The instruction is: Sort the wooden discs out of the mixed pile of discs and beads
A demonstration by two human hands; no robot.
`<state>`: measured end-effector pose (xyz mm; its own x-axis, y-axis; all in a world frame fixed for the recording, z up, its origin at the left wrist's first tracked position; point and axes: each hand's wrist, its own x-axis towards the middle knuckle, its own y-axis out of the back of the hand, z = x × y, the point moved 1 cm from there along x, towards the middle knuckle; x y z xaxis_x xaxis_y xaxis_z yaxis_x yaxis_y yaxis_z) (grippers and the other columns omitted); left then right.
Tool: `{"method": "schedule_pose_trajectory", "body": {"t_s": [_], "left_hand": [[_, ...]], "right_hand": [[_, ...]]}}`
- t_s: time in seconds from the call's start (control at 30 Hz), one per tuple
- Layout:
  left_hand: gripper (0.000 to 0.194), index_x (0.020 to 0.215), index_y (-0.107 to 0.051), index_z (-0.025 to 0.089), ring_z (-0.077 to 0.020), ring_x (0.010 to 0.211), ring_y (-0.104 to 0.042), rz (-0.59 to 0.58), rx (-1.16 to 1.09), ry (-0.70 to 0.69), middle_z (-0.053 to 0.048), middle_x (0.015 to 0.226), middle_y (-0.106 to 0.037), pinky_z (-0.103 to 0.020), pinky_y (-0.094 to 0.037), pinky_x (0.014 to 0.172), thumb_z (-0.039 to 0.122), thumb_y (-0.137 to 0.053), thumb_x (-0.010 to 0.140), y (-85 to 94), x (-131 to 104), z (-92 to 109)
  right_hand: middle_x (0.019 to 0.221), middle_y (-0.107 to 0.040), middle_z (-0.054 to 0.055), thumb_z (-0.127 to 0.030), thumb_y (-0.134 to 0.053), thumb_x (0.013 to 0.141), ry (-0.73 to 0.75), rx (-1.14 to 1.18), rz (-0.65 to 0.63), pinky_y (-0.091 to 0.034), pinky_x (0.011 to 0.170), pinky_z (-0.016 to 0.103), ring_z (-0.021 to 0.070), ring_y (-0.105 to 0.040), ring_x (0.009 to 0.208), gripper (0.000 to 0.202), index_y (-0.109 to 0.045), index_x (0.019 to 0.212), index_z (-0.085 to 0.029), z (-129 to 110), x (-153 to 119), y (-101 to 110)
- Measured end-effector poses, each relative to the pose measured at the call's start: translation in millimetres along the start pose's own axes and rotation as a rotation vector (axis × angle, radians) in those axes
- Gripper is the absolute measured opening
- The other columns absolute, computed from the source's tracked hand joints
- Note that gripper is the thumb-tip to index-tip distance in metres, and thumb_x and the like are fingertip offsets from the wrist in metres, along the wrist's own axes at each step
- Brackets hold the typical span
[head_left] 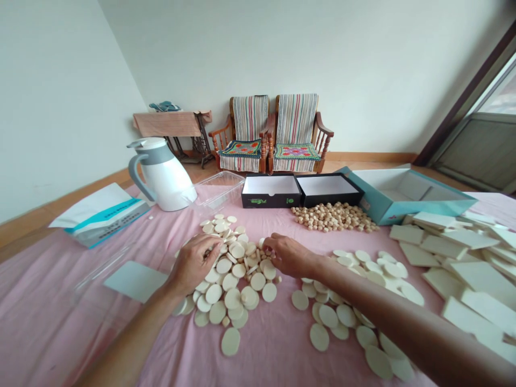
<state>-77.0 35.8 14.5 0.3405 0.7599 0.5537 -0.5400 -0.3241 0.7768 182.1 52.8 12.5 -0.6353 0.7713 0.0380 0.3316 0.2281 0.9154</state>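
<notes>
Many pale round wooden discs (231, 298) lie heaped in the middle of a pink cloth. At the heap's left side is my left hand (196, 260), its fingers curled down; what lies under them is hidden. On the right side, my right hand (288, 253) pinches a small pale disc (261, 243) between thumb and fingertips. Small wooden pieces (264, 258) show among the discs near my right hand. A second group of discs (365, 277) lies partly beneath my right forearm.
Behind are two black boxes (271, 201), small wooden beads (334, 217) and a blue box (423, 207). Square boards (479, 269) are piled at right. A white jug (169, 180), plastic bag (105, 217) and clear plastic trays (220, 191) stand or lie at left.
</notes>
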Motion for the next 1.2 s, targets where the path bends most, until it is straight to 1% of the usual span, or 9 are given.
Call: {"method": "schedule_pose_trajectory", "body": {"t_s": [0.17,0.3,0.37,0.5,0.63,0.73,0.97,1.07,1.2], "left_hand": [[0.02,0.091,-0.064,0.016,-0.0189,0.091,-0.063,-0.003,0.002,-0.002,-0.008,0.093,-0.069,-0.03,-0.049,0.083,0.027,-0.047,0.09,0.7,-1,0],[0.021,0.091,-0.065,0.016,-0.0192,0.091,-0.063,-0.014,0.001,0.007,-0.008,0.094,-0.069,-0.03,-0.048,0.083,0.027,-0.048,0.09,-0.6,-2,-3],[0.02,0.092,-0.065,0.016,-0.0191,0.091,-0.063,-0.014,-0.004,0.013,-0.007,0.094,-0.069,-0.03,-0.048,0.084,0.027,-0.048,0.09,-1.3,-2,-4],[0.02,0.091,-0.065,0.016,-0.0187,0.091,-0.063,-0.007,-0.006,0.01,-0.007,0.094,-0.069,-0.03,-0.048,0.084,0.026,-0.048,0.089,-1.8,-1,-3],[0.021,0.09,-0.065,0.016,-0.019,0.09,-0.063,0.005,-0.004,0.005,-0.007,0.093,-0.069,-0.03,-0.049,0.083,0.027,-0.047,0.089,-1.5,0,-1],[0.021,0.09,-0.065,0.016,-0.0192,0.09,-0.063,0.001,-0.002,0.008,-0.008,0.093,-0.069,-0.03,-0.05,0.083,0.028,-0.047,0.089,-2.0,-1,-3],[0.02,0.091,-0.065,0.017,-0.0192,0.091,-0.062,-0.015,-0.009,0.018,-0.007,0.093,-0.068,-0.031,-0.048,0.083,0.027,-0.047,0.09,-0.7,-2,-2],[0.02,0.09,-0.065,0.017,-0.0192,0.09,-0.062,-0.012,-0.009,0.017,-0.007,0.092,-0.068,-0.031,-0.048,0.083,0.027,-0.047,0.09,0.8,0,0],[0.021,0.091,-0.065,0.017,-0.0191,0.091,-0.063,-0.011,-0.011,0.018,-0.007,0.093,-0.069,-0.03,-0.049,0.083,0.027,-0.047,0.09,1.1,0,0]], "right_hand": [[0.094,-0.058,0.01,-0.006,-0.045,0.078,-0.055,-0.095,0.003,-0.039,0.068,0.024,0.0171,-0.058,0.083,0.028,-0.059,0.101,-0.015,-1,0,-8],[0.093,-0.06,0.009,-0.006,-0.047,0.075,-0.107,-0.089,0.038,-0.038,0.066,0.024,0.0157,-0.058,0.077,0.034,-0.057,0.107,-0.014,10,-10,0],[0.094,-0.06,0.008,-0.003,-0.047,0.073,-0.172,-0.107,0.092,-0.038,0.067,0.022,0.0143,-0.057,0.078,0.038,-0.059,0.107,-0.014,28,-17,12],[0.087,-0.059,0.007,-0.003,-0.047,0.071,-0.429,-0.269,0.222,-0.036,0.066,0.023,0.0152,-0.055,0.077,0.024,-0.063,0.084,-0.015,83,-34,48],[0.088,-0.057,0.011,-0.007,-0.045,0.078,-0.562,-0.382,0.33,-0.035,0.064,0.026,0.0188,-0.054,0.079,0.023,-0.064,0.088,-0.014,118,-45,79],[0.09,-0.058,0.01,-0.011,-0.046,0.081,-0.514,-0.425,0.384,-0.035,0.064,0.025,0.0187,-0.054,0.081,0.022,-0.065,0.09,-0.016,107,-38,80],[0.093,-0.063,0.007,-0.003,-0.052,0.076,0.093,0.004,0.066,-0.041,0.07,0.022,0.013,-0.058,0.079,0.024,-0.062,0.094,-0.014,15,-6,21],[0.09,-0.061,0.008,-0.003,-0.051,0.075,0.112,-0.001,0.034,-0.041,0.07,0.023,0.0144,-0.058,0.08,0.021,-0.061,0.091,-0.013,-2,-1,2],[0.087,-0.06,0.008,-0.002,-0.047,0.075,0.038,-0.05,0.084,-0.039,0.067,0.023,0.0142,-0.056,0.076,0.021,-0.06,0.086,-0.013,6,-2,-1]]}}
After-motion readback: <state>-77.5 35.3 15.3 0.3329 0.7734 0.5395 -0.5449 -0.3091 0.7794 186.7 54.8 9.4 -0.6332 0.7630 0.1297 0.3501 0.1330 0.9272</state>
